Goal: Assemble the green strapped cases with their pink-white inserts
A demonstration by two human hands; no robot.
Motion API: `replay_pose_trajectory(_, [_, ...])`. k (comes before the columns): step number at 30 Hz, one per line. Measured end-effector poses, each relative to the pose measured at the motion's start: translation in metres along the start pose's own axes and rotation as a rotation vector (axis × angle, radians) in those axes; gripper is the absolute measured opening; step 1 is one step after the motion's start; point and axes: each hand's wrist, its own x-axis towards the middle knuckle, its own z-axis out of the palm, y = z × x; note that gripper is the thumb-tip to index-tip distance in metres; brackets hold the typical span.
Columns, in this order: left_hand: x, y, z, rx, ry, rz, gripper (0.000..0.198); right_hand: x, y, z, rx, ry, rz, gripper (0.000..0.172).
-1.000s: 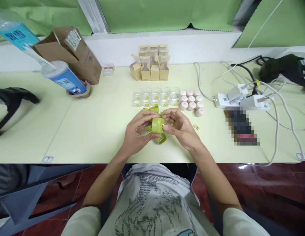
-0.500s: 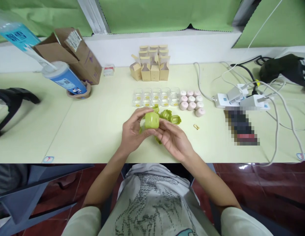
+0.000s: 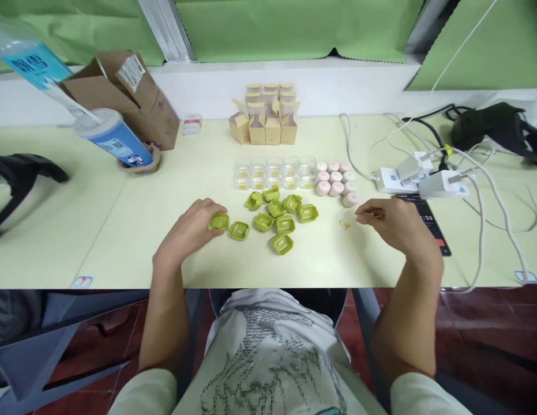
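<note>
Several green square plastic cups (image 3: 277,219) lie scattered at the middle of the pale table (image 3: 164,190). My left hand (image 3: 190,230) rests on the table left of them, its fingers closed round one green cup (image 3: 218,221). My right hand (image 3: 391,222) lies to the right, fingers curled, its fingertips just right of a small yellow clip (image 3: 345,225). Whether it holds anything does not show.
Behind the cups stand a row of clear plastic boxes (image 3: 274,172), pink round caps (image 3: 336,180) and small kraft cartons (image 3: 266,115). A cardboard box (image 3: 130,92) and blue bottle (image 3: 115,138) are at left. A phone (image 3: 430,222), power strip (image 3: 402,178) and cables lie right.
Both hands held one green cup together above the pile. They have parted: the left went left and down with a cup, the right swung right beside the clip.
</note>
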Motion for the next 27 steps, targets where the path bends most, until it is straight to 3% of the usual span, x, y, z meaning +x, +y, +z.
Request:
replay_pose_trajectory(4, [-0.003, -0.004, 0.004, -0.008, -0.074, 0.042, 0.044, 0.004, 0.003, 0.003, -0.015, 0.017, 0.029, 0.012])
replay_pose_trajectory(10, [-0.007, 0.005, 0.001, -0.082, -0.108, 0.128, 0.065, 0.009, -0.001, 0.026, -0.09, 0.062, -0.012, 0.004])
replay_pose_trajectory(16, [-0.002, 0.016, 0.003, -0.105, -0.131, 0.109, 0.038, 0.001, -0.009, 0.033, -0.274, 0.032, 0.089, 0.008])
replay_pose_trajectory(21, [0.0, 0.014, 0.004, -0.064, -0.111, 0.08, 0.035, -0.023, -0.025, 0.028, -0.247, 0.238, -0.134, 0.029])
replay_pose_trajectory(27, [-0.007, 0.006, 0.002, -0.034, -0.085, 0.025, 0.059, -0.031, -0.069, 0.059, 0.016, 0.037, -0.544, 0.021])
